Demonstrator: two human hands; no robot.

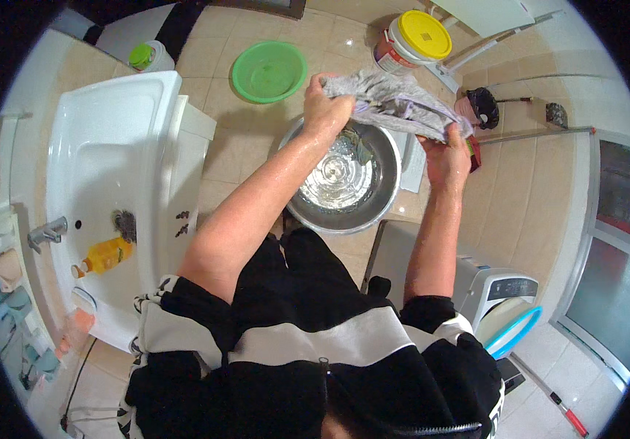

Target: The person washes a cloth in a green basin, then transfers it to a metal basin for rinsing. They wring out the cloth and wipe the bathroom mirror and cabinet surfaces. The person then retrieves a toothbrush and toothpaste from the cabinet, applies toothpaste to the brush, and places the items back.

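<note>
A wet grey cloth item with purple edging (397,104) is stretched between my two hands, above the far rim of a round metal basin (386,203). My left hand (327,107) grips its left end, and my right hand (449,153) holds the right end, with the thumb on top. Water with ripples fills the lower part of the basin, and a dark greenish cloth (360,147) lies in it near the far side. Beyond the basin to the left, a green plastic basin (269,72) rests on the tiled floor.
A white washbasin (100,126) with a metal faucet (47,233) and a yellow bottle (107,255) stands at left. A lidded bucket (412,41) is at the far right, near a small bin (478,108). A grey appliance (397,247) stands close on my right.
</note>
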